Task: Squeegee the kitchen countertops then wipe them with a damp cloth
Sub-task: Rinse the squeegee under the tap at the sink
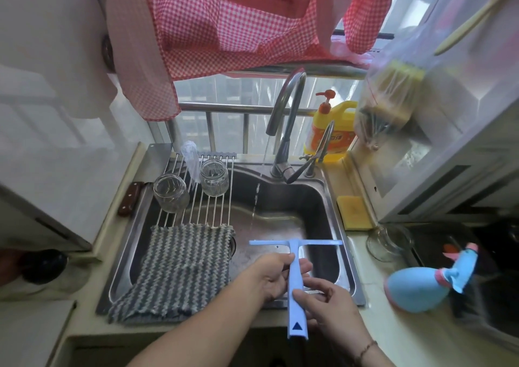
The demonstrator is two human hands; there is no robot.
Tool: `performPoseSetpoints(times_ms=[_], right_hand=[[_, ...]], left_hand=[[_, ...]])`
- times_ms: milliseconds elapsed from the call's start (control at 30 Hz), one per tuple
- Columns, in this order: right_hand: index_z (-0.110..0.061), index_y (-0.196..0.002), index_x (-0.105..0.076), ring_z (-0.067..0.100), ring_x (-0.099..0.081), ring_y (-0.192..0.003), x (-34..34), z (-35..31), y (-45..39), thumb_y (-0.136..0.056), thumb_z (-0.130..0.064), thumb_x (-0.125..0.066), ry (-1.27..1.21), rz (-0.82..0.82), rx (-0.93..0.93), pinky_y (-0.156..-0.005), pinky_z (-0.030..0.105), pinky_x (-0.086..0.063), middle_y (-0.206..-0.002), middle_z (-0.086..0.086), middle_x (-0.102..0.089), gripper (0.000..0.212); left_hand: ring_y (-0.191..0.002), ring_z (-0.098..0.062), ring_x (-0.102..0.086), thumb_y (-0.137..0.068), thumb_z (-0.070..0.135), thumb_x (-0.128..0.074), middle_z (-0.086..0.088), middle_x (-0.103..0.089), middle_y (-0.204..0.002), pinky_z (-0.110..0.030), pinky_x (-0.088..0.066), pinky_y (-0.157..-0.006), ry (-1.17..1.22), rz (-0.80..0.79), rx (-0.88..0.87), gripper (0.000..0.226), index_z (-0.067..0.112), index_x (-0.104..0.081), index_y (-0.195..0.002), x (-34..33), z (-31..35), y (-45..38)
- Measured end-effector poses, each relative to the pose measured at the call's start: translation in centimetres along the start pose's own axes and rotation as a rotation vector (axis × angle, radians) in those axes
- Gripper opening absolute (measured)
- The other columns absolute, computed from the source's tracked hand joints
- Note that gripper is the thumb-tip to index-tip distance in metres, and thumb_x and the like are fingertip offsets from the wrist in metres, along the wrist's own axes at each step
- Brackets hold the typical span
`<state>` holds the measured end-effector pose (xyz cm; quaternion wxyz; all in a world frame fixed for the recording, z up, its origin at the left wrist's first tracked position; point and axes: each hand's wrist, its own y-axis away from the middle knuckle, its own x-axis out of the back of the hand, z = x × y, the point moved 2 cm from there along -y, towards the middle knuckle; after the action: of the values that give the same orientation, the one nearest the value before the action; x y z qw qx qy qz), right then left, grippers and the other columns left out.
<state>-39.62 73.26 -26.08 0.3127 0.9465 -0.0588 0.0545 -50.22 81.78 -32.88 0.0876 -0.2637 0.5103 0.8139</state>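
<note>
A light blue squeegee (295, 276) is held over the steel sink (334, 220), blade end away from me. My left hand (271, 276) grips the upper part of its handle. My right hand (328, 302) pinches the handle lower down, thumb across it. A grey-and-white striped cloth (179, 271) drapes over the sink's left front rim. The faucet (286, 130) is running; a thin stream of water falls into the basin just beyond the squeegee blade.
A wire rack (196, 198) across the sink's left side holds two upturned glass jars. A knife (129, 198) lies left of it. Yellow detergent bottle (331, 130), yellow sponge (352, 209), a glass lid (389, 243) and a blue spray bottle (421, 285) sit on the right counter.
</note>
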Motion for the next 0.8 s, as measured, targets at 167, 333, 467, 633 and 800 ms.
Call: performPoseSetpoints(times_ms=[167,333,467,633,800], right_hand=[[-0.014,-0.103,-0.063,0.019,-0.072,-0.065,0.1,-0.2,-0.1,-0.081,-0.010,-0.076,0.032,-0.020,0.011,-0.057,0.032,-0.057,-0.062,0.010,-0.068,0.026],[-0.030,-0.113,-0.062,0.034,-0.067,-0.072,0.5,-0.2,-0.6,-0.082,-0.013,-0.075,0.083,-0.042,0.044,-0.061,0.039,-0.060,-0.080,0.036,-0.061,0.038],[-0.031,-0.111,-0.070,0.026,-0.070,-0.079,0.4,-1.1,-0.7,-0.093,-0.009,-0.060,0.143,-0.114,0.068,-0.077,0.050,-0.059,-0.084,0.014,-0.072,0.030],[-0.018,-0.100,-0.074,0.036,-0.062,-0.070,0.4,-3.9,0.5,-0.102,-0.008,-0.042,-0.020,-0.229,0.090,-0.062,0.046,-0.058,-0.099,0.031,-0.057,0.034],[-0.005,-0.105,-0.065,0.041,-0.064,-0.068,1.5,-7.3,2.5,-0.093,0.013,-0.030,-0.253,-0.261,0.156,-0.058,0.041,-0.055,-0.075,0.026,-0.065,0.041]], left_hand=[[-0.089,-0.027,-0.073,-0.100,0.014,-0.045,-0.022,-0.070,-0.106,-0.038,-0.059,-0.066,0.030,0.007,0.003,0.037,-0.007,-0.046,-0.131,-0.1,0.0,-0.2],[-0.081,-0.026,-0.071,-0.101,0.012,-0.045,-0.021,-0.069,-0.105,-0.035,-0.059,-0.070,0.003,0.004,-0.013,0.035,-0.007,-0.048,-0.130,-0.5,0.3,-0.1],[-0.084,-0.030,-0.071,-0.101,0.007,-0.044,-0.023,-0.067,-0.106,-0.046,-0.056,-0.084,0.014,-0.037,-0.154,0.049,0.017,-0.029,-0.147,-0.9,0.7,-0.2],[-0.086,-0.030,-0.069,-0.104,0.013,-0.036,-0.018,-0.070,-0.100,-0.044,-0.056,-0.085,-0.220,-0.070,-0.343,0.028,0.016,-0.054,-0.125,-1.8,1.5,0.3],[-0.082,-0.009,-0.069,-0.084,-0.004,-0.060,-0.001,-0.070,-0.098,-0.023,-0.056,-0.075,-0.592,-0.035,-0.660,0.043,0.025,-0.062,-0.116,-2.3,1.6,0.5]])
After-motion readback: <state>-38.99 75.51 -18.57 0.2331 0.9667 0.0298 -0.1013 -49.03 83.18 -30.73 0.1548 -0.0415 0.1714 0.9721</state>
